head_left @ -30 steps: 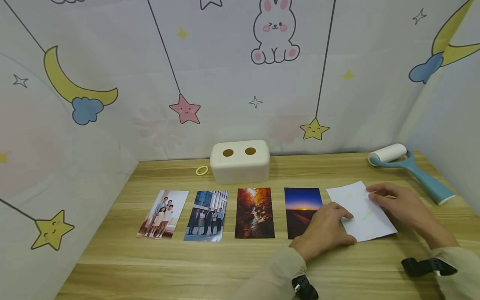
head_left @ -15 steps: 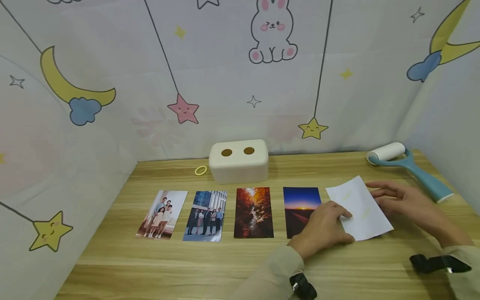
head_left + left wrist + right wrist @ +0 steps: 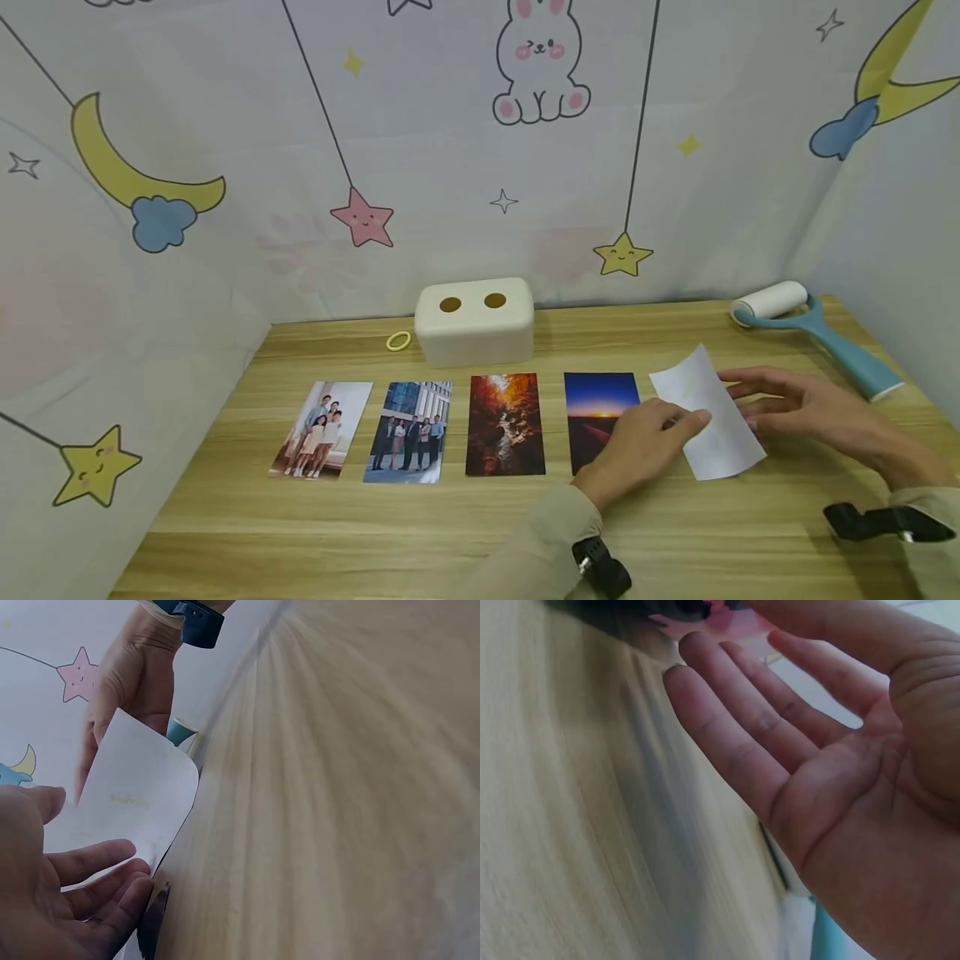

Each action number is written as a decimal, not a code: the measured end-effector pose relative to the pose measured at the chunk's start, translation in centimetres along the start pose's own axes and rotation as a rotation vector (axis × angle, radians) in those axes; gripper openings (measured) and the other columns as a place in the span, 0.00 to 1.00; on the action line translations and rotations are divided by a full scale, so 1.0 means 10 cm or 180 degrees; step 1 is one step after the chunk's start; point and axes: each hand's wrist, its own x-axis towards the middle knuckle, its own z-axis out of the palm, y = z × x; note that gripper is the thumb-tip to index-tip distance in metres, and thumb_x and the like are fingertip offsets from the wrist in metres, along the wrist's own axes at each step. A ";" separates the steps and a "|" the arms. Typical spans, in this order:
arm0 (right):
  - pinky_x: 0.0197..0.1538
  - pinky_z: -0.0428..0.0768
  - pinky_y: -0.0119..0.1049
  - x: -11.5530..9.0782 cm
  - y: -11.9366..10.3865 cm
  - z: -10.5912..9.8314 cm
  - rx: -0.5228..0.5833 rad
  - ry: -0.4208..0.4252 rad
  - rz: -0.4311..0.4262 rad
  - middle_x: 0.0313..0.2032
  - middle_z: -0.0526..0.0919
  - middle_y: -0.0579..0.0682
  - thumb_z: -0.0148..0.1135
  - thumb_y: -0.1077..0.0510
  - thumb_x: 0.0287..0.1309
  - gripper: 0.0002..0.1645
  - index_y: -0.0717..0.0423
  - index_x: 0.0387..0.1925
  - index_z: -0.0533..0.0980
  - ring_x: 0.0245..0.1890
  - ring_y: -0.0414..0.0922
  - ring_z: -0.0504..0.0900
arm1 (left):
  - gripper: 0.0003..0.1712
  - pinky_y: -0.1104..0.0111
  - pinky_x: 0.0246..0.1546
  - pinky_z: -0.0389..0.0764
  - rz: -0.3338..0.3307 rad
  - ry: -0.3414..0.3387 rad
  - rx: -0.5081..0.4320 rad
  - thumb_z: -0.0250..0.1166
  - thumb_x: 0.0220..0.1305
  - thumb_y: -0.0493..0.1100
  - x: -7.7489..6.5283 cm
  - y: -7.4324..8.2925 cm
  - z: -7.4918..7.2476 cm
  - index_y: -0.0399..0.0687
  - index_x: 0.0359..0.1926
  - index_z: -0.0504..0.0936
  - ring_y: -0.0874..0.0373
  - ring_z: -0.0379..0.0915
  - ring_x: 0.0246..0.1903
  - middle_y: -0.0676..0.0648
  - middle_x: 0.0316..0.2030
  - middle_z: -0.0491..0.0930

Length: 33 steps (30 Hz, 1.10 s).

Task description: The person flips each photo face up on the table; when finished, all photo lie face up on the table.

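A white-backed card (image 3: pixel 712 417) with faint yellow marks lies at the right of a row of photos, its right side curled up from the table. My left hand (image 3: pixel 645 442) rests at the card's left edge, partly over the sunset photo (image 3: pixel 592 400). In the left wrist view its fingers (image 3: pixel 112 862) are loosely bent against the card, the thumb apart. On the far side, my right hand (image 3: pixel 795 408) has long, nearly straight fingers at the raised edge. The right wrist view shows a dark and pink surface beyond those fingers (image 3: pixel 735 735); any grip is hidden.
Further left lie an autumn stream photo (image 3: pixel 506 425), an office group photo (image 3: pixel 408 433) and a family photo (image 3: pixel 321 429). Behind them stand a white box (image 3: pixel 474 329) with two holes and a yellow ring (image 3: pixel 398 341). A blue-handled lint roller (image 3: pixel 832 333) lies back right.
The card's right side has risen and curled leftward. My right hand shifted outward, then came back left behind the raised edge. The left hand turned slightly, staying at the left edge.
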 end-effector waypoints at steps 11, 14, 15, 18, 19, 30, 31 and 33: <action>0.51 0.86 0.39 0.07 -0.17 0.12 -0.0054 -0.0140 -0.0096 0.65 0.79 0.34 0.67 0.66 0.70 0.37 0.56 0.77 0.68 0.57 0.41 0.85 | 0.31 0.77 0.46 0.76 -0.0087 0.0009 -0.0082 0.52 0.80 0.66 0.01 0.00 -0.01 0.52 0.56 0.91 0.70 0.78 0.48 0.60 0.48 0.86; 0.51 0.85 0.37 0.10 -0.17 0.16 -0.0200 -0.0074 -0.0167 0.65 0.80 0.39 0.70 0.65 0.68 0.37 0.56 0.76 0.69 0.55 0.41 0.86 | 0.30 0.76 0.47 0.76 -0.0079 0.0028 -0.0120 0.53 0.80 0.66 0.01 -0.01 -0.02 0.53 0.56 0.90 0.70 0.78 0.48 0.61 0.48 0.86; 0.50 0.85 0.36 0.11 -0.17 0.18 -0.0260 -0.0052 -0.0185 0.66 0.80 0.43 0.71 0.64 0.68 0.38 0.56 0.76 0.70 0.55 0.41 0.86 | 0.29 0.76 0.47 0.76 -0.0079 0.0031 -0.0136 0.53 0.80 0.66 0.01 -0.01 -0.02 0.53 0.56 0.90 0.70 0.78 0.47 0.61 0.48 0.86; 0.50 0.84 0.35 0.13 -0.18 0.21 -0.0388 0.0021 -0.0153 0.65 0.80 0.55 0.73 0.62 0.66 0.38 0.56 0.74 0.70 0.53 0.40 0.86 | 0.28 0.76 0.46 0.76 -0.0062 0.0035 -0.0193 0.55 0.79 0.65 0.01 -0.02 -0.01 0.53 0.55 0.90 0.71 0.78 0.46 0.62 0.47 0.85; 0.49 0.84 0.35 0.13 -0.18 0.21 -0.0387 0.0022 -0.0133 0.66 0.79 0.58 0.73 0.62 0.66 0.38 0.56 0.74 0.70 0.53 0.39 0.86 | 0.28 0.77 0.46 0.76 -0.0055 0.0039 -0.0214 0.55 0.79 0.65 0.01 -0.02 -0.01 0.53 0.55 0.90 0.71 0.78 0.46 0.62 0.47 0.85; 0.49 0.84 0.36 0.17 -0.21 0.27 -0.0285 0.0156 0.0179 0.60 0.82 0.59 0.71 0.56 0.70 0.30 0.58 0.69 0.74 0.51 0.42 0.87 | 0.14 0.78 0.40 0.76 -0.0137 0.0226 -0.0839 0.64 0.74 0.53 -0.02 0.02 -0.01 0.51 0.48 0.89 0.74 0.77 0.39 0.65 0.38 0.84; 0.49 0.84 0.36 0.17 -0.21 0.27 -0.0283 0.0170 0.0191 0.59 0.83 0.59 0.71 0.56 0.71 0.29 0.58 0.68 0.74 0.51 0.43 0.87 | 0.13 0.78 0.38 0.77 -0.0168 0.0252 -0.0960 0.65 0.74 0.51 -0.02 0.03 0.00 0.51 0.46 0.89 0.74 0.77 0.36 0.65 0.35 0.83; 0.49 0.84 0.36 0.16 -0.21 0.27 -0.0252 0.0190 0.0239 0.58 0.83 0.60 0.69 0.55 0.72 0.27 0.59 0.67 0.75 0.51 0.44 0.87 | 0.09 0.77 0.36 0.78 -0.0242 0.0309 -0.1259 0.66 0.73 0.48 -0.03 0.06 -0.01 0.50 0.43 0.89 0.72 0.79 0.33 0.64 0.32 0.83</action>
